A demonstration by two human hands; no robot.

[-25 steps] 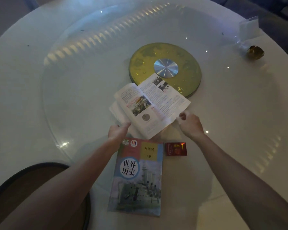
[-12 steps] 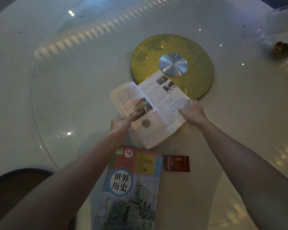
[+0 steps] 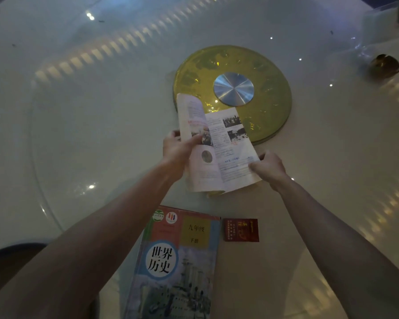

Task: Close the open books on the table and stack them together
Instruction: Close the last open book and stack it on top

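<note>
Two books occupy the white round table [image 3: 55, 139] in the head view. One open book [image 3: 226, 153] is held near the table's middle, its near edge low over the surface and its far corner overlapping the rim of the gold disc [image 3: 270, 107]. That disc carries a silver hub [image 3: 233, 89] at its centre.

Left hand [image 3: 177, 153]: fingers closed on the left-hand block of pages, which stands raised and tilted toward the right-hand page. Thumb lies on the printed face; the remaining fingers wrap behind.

Right hand [image 3: 268, 166]: pinching the lower right corner of the open book, thumb on top of the page, fingers beneath.

One closed book [image 3: 177, 265], cover up with a blue circle and a ship picture, lies flat nearer the person, between the two forearms. A small red packet [image 3: 241, 229] lies just beside its upper right corner, apart from it. A small dark round object [image 3: 385, 65] sits far right; its kind cannot be determined.
</note>
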